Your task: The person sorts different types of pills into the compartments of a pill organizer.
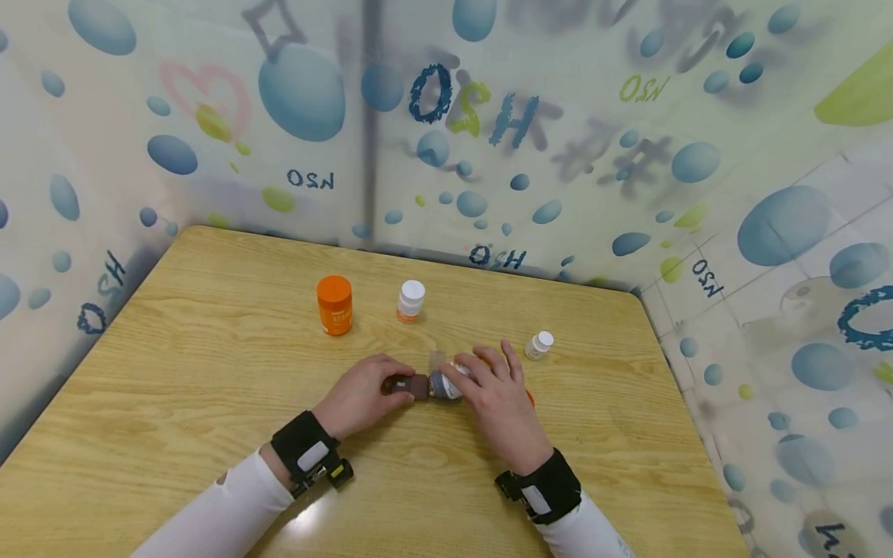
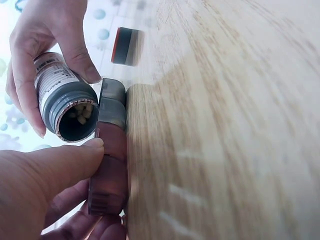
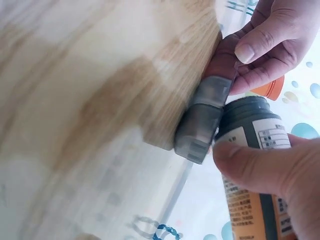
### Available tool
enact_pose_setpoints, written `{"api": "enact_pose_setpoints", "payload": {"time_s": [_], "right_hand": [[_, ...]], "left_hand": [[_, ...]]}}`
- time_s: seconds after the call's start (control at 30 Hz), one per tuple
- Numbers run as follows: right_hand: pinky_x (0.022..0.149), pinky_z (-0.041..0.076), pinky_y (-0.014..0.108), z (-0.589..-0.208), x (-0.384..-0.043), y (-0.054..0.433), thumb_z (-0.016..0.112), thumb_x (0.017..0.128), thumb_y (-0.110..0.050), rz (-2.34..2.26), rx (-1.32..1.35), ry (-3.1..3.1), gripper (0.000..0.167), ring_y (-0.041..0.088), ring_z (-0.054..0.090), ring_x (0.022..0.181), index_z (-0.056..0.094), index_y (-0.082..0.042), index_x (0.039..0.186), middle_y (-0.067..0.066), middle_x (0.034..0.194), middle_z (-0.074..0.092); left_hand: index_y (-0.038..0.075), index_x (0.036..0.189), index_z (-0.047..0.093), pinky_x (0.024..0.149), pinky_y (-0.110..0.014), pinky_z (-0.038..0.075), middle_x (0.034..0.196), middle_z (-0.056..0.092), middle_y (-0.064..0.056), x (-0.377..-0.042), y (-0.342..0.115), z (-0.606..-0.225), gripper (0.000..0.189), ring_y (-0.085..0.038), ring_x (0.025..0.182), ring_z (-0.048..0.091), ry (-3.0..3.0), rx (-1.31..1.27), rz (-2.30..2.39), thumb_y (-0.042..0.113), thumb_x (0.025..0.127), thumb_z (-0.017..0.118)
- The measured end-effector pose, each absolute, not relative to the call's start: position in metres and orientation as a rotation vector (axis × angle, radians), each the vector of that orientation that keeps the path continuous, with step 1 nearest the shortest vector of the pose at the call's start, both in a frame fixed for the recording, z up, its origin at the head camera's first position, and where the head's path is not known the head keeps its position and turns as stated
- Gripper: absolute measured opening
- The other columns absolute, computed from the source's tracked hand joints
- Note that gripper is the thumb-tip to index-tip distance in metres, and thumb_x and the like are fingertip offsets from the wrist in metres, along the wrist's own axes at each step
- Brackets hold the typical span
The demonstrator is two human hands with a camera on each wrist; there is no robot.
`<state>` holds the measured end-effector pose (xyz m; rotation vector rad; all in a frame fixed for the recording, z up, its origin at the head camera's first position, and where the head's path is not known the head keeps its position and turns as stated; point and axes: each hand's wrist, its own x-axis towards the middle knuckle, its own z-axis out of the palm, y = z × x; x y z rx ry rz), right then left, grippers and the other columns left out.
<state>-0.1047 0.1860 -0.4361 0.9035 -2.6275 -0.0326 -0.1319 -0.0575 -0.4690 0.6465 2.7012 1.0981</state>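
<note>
My left hand (image 1: pixel 363 397) grips a pill organizer (image 1: pixel 416 386) at its brown end, the thumb along its side. Two brown compartments and two translucent grey ones form the organizer (image 2: pixel 110 155), which lies on the wooden table. In my right hand (image 1: pixel 498 399) is an uncapped pill bottle (image 2: pixel 75 110), tilted with its mouth beside the organizer. Several pale tablets (image 2: pixel 84 114) show inside the dark neck. A white, orange and dark label wraps the bottle (image 3: pixel 255 175). A small translucent flap (image 1: pixel 436 360) sticks out at the organizer's grey part.
On the wooden table (image 1: pixel 230 349) stand an orange jar (image 1: pixel 335 306), a white bottle with an orange band (image 1: pixel 411 302) and a smaller white bottle (image 1: pixel 539 346). A dark cap with an orange edge (image 2: pixel 123 46) lies beyond the organizer. Patterned curtains (image 1: pixel 474 163) surround the table's far edge.
</note>
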Motion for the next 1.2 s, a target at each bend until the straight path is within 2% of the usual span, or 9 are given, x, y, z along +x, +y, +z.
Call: {"api": "enact_pose_setpoints", "payload": {"time_s": [0.23,0.4,0.6,0.93,1.2], "right_hand": [[0.097,0.026,0.049,-0.435,-0.105,0.19,0.072,0.077,-0.013,0.077,0.893,-2.701,0.057,0.023,0.037,0.116,0.048,-0.024,0.129,-0.002,0.123,0.049],[0.093,0.032,0.049,-0.434,-0.105,0.195,0.074,0.076,-0.025,0.12,0.892,-2.761,0.058,0.021,0.035,0.118,0.048,-0.029,0.128,-0.005,0.124,0.047],[0.092,0.034,0.041,-0.432,-0.106,0.197,0.073,0.076,-0.034,0.145,0.883,-2.778,0.062,0.018,0.038,0.112,0.046,-0.028,0.131,-0.006,0.123,0.048],[0.088,0.038,0.033,-0.43,-0.106,0.198,0.071,0.075,-0.043,0.2,0.879,-2.781,0.055,0.013,0.042,0.105,0.051,-0.027,0.124,-0.008,0.122,0.049],[0.081,0.042,0.027,-0.43,-0.107,0.2,0.069,0.076,-0.047,0.271,0.862,-2.797,0.055,0.008,0.044,0.098,0.052,-0.027,0.125,-0.009,0.112,0.047]], "left_hand": [[0.024,0.114,0.063,0.08,-0.028,0.044,0.104,0.058,0.01,-0.132,-0.057,-0.469,0.037,-0.008,0.091,0.053,2.697,0.639,1.104,0.037,0.08,0.069],[0.025,0.114,0.062,0.08,-0.029,0.044,0.106,0.057,0.009,-0.132,-0.057,-0.469,0.037,-0.008,0.091,0.053,2.699,0.63,1.095,0.037,0.08,0.069],[0.024,0.114,0.062,0.08,-0.029,0.044,0.106,0.057,0.009,-0.131,-0.057,-0.469,0.037,-0.009,0.091,0.053,2.699,0.629,1.095,0.037,0.08,0.069],[0.023,0.114,0.063,0.078,-0.028,0.044,0.104,0.058,0.008,-0.131,-0.056,-0.469,0.037,-0.009,0.09,0.054,2.705,0.635,1.114,0.035,0.079,0.07],[0.023,0.113,0.063,0.078,-0.028,0.044,0.104,0.058,0.008,-0.13,-0.057,-0.468,0.037,-0.01,0.09,0.054,2.71,0.636,1.115,0.035,0.079,0.07]]}}
